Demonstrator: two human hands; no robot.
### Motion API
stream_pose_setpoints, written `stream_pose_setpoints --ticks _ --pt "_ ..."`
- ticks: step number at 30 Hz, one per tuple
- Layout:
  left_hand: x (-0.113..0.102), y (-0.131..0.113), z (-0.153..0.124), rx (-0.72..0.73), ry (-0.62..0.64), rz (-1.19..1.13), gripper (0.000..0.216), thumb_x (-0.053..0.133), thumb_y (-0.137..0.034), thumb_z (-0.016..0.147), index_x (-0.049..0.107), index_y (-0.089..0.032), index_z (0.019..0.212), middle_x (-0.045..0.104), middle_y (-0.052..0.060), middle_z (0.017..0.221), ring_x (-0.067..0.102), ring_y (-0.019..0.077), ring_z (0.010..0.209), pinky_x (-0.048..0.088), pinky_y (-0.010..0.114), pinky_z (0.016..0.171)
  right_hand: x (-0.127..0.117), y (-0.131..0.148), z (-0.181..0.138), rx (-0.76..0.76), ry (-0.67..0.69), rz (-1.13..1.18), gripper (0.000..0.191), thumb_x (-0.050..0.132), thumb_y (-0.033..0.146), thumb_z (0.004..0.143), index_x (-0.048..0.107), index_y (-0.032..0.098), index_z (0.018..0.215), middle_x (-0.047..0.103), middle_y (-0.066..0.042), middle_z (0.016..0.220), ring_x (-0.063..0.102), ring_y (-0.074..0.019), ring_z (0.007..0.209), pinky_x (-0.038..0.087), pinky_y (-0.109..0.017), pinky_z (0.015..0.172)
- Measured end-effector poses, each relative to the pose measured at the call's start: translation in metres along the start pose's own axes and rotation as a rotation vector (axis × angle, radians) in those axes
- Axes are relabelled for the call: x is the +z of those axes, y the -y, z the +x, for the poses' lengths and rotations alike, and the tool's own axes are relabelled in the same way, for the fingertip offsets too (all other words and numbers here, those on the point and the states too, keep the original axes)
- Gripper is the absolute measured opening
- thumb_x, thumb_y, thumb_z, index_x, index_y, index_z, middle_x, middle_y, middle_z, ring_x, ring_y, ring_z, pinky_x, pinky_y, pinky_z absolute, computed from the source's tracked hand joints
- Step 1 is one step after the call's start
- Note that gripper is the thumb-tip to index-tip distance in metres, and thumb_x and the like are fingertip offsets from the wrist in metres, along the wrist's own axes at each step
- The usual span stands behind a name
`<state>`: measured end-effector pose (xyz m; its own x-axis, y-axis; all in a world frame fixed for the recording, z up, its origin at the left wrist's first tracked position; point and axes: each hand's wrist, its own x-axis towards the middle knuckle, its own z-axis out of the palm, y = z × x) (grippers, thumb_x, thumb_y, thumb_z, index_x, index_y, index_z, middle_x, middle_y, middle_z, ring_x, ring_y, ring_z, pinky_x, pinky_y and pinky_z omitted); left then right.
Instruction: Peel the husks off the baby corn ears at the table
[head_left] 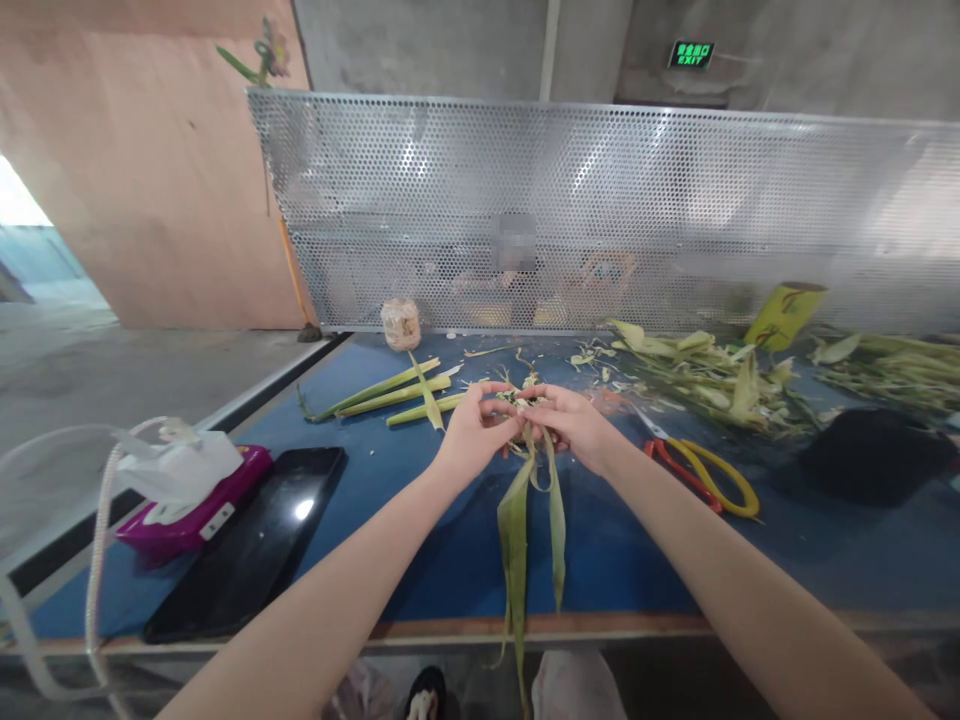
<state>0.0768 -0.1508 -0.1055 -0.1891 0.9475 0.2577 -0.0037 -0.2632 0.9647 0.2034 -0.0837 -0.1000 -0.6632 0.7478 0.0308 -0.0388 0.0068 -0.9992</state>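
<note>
In the head view, my left hand (477, 428) and my right hand (568, 420) meet over the middle of the blue table (442, 540). Their fingertips pinch a small bundle of pale green leaf strips (514, 520) from both sides. Long flat ends of these strips hang toward me and over the table's front edge. Thin, stringy bits stick out behind my fingers, which hide most of the bundle's middle. Beyond my left hand lie several cut green stalks (390, 395). Right of my right hand rest scissors (720, 480) with red and yellow handles.
Piled leaves and husks (705, 375) cover the back right, near a yellow-green can (784, 315) and a black object (877, 455). A jar (400, 325) stands before the perforated metal panel (450, 180). At left are a black tablet (262, 530) and a purple power strip (195, 515) with cables.
</note>
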Motion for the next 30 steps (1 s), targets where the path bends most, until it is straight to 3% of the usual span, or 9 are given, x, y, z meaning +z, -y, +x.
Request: stream_pose_setpoints --ticks 11,18,23,30 --pt "-0.004 -0.007 -0.003 -0.034 0.027 -0.011 0.052 0.067 -0.026 0.062 0.044 -0.015 0.107 0.062 0.0 0.071 0.047 0.0047 0.045 0.034 0.017 0.04 -0.004 0.0 -0.002 0.077 0.097 0.082 0.042 0.066 0.038 0.064 0.047 0.017 0.096 0.052 0.006 0.05 0.038 -0.0037 0.037 0.023 -0.015 0.035" --pt "-0.003 -0.009 -0.004 -0.086 0.103 -0.042 0.054 0.066 -0.02 0.059 0.044 -0.013 0.108 0.062 0.0 0.065 0.051 0.0073 0.048 0.03 0.017 0.04 -0.004 0.001 -0.005 0.087 0.226 0.107 0.034 0.068 0.035 0.064 0.049 0.016 0.085 0.054 0.003 0.05 0.04 -0.0041 0.039 0.022 -0.016 0.035" --pt "-0.002 -0.011 -0.003 -0.072 0.048 -0.079 0.048 0.064 -0.017 0.059 0.045 -0.012 0.102 0.058 -0.002 0.059 0.051 0.0073 0.047 0.029 0.017 0.039 -0.003 0.005 -0.007 0.042 0.244 0.155 0.027 0.066 0.031 0.068 0.05 0.015 0.082 0.057 0.001 0.058 0.046 -0.0055 0.046 0.029 -0.016 0.037" --pt "-0.005 -0.009 -0.001 -0.058 -0.052 -0.128 0.047 0.067 -0.02 0.057 0.048 -0.013 0.099 0.058 -0.003 0.061 0.048 0.0053 0.045 0.03 0.017 0.041 -0.007 0.005 -0.005 -0.002 0.164 0.153 0.027 0.069 0.024 0.064 0.052 0.014 0.082 0.059 -0.001 0.062 0.048 -0.0062 0.049 0.035 -0.018 0.042"
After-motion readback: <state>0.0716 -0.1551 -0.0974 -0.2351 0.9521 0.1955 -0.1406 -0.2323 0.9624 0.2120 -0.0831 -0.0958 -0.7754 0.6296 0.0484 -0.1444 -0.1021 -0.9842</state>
